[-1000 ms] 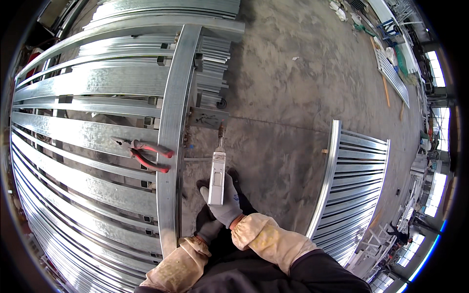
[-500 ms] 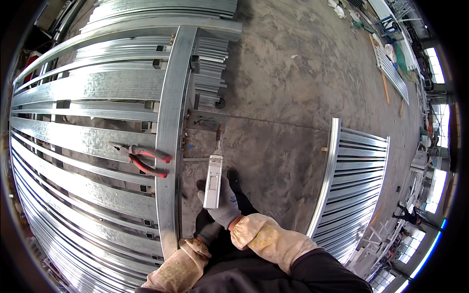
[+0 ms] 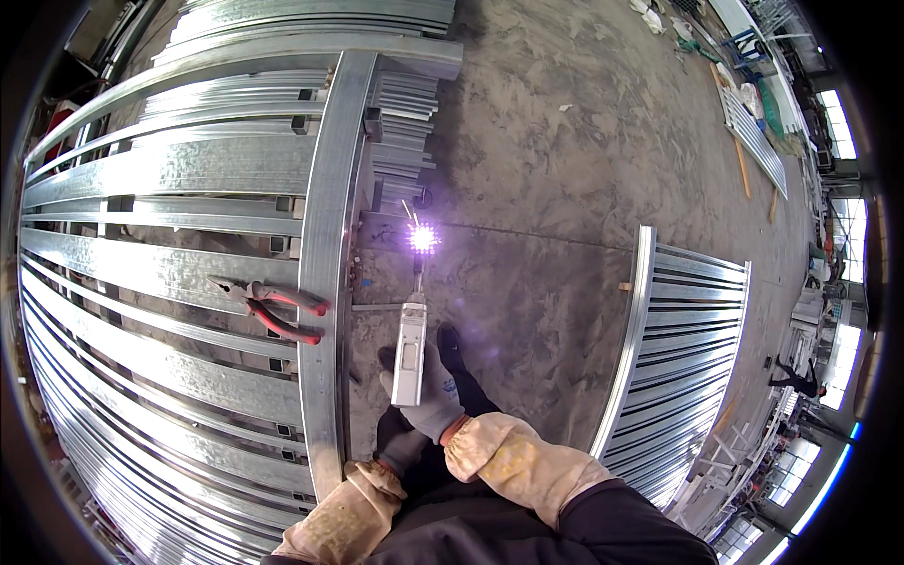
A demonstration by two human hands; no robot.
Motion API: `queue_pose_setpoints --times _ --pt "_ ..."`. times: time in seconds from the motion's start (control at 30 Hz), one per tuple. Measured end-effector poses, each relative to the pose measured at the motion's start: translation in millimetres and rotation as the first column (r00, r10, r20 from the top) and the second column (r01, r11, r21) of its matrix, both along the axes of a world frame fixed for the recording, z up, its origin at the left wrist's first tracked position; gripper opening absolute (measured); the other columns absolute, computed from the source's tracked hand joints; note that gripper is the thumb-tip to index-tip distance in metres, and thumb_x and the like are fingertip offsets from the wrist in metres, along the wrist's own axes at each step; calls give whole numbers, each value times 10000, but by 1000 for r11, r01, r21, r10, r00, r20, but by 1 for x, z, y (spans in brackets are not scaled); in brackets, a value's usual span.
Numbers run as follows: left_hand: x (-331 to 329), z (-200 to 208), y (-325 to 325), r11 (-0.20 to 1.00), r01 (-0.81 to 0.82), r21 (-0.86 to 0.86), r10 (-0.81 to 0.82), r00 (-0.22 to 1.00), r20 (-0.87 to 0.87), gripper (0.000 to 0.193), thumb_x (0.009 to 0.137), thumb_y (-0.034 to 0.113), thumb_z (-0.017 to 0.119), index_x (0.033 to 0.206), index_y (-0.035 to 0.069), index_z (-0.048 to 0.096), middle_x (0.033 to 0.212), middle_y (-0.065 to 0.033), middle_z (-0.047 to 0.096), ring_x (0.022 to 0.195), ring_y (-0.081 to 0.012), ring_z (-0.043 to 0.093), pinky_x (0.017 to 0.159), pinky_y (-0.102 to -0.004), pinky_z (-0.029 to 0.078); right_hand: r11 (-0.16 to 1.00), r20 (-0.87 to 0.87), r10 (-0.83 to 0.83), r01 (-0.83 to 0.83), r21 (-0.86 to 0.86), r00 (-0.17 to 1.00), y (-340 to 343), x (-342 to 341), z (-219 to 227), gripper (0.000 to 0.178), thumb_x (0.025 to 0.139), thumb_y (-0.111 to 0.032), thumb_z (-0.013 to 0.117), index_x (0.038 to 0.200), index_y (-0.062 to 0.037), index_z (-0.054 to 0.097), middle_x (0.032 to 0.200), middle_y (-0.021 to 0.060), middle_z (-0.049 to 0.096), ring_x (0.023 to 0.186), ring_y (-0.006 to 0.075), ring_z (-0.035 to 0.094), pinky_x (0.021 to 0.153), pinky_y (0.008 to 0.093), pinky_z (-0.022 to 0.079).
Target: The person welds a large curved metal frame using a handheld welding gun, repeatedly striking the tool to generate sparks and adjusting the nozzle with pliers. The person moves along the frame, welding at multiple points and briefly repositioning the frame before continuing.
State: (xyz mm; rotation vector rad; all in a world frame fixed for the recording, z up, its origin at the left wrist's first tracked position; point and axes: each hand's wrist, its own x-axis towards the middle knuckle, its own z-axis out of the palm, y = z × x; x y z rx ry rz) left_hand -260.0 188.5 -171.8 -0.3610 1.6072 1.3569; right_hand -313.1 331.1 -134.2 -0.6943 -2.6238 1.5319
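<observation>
My right hand (image 3: pixel 435 403), in a grey glove, is closed around a silver welding gun (image 3: pixel 411 353) that points away from me. At the gun's tip burns a bright purple-white light (image 3: pixel 422 239), with a thin wire-like piece beside it; the glare hides what lies there. My left hand (image 3: pixel 403 448), in a darker grey glove, is low beside my right wrist, and its fingers are hidden. Pale protective sleeves cover both forearms. To the left, red-handled pliers (image 3: pixel 282 313) lie with their jaws parted on a galvanized steel frame (image 3: pixel 325 235).
Long metal bars stretch across the left side, and stacked profiles (image 3: pixel 405 141) lie beyond the frame. A slatted metal panel (image 3: pixel 692 330) rests on the concrete floor (image 3: pixel 546 188) to the right. Far right, a person in dark clothes (image 3: pixel 799 380) is near the windows.
A bright purple-white light has appeared at the welding gun's tip, throwing a violet glow on the floor. My hands have hardly moved. The distant person has changed posture.
</observation>
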Motion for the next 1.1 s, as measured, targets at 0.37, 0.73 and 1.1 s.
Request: queue_pose_setpoints --times 0.37,0.73,1.1 --pt "-3 1 2 999 -14 28 16 999 -41 479 781 257 865 1131 25 635 909 -45 707 795 -112 660 681 -314 518 1000 -27 15 -15 23 1000 0 1 9 624 861 -301 779 1330 -9 488 1154 193 617 1034 400 635 901 433 533" --pt "-2 1 2 1000 -15 17 15 999 -32 470 782 257 864 1120 22 640 882 -41 706 767 -109 661 652 -314 516 998 -25 3 -5 -70 1000 6 1 13 639 894 -318 754 1357 4 453 1197 208 613 1083 398 634 910 427 533" --pt "7 -5 -4 1000 -14 -14 14 1000 4 461 783 258 863 1110 19 644 855 -38 706 738 -107 661 623 -313 515 993 20 6 -4 -114 1000 8 0 15 494 899 -289 745 1296 -61 560 1127 167 609 972 376 641 812 440 535"
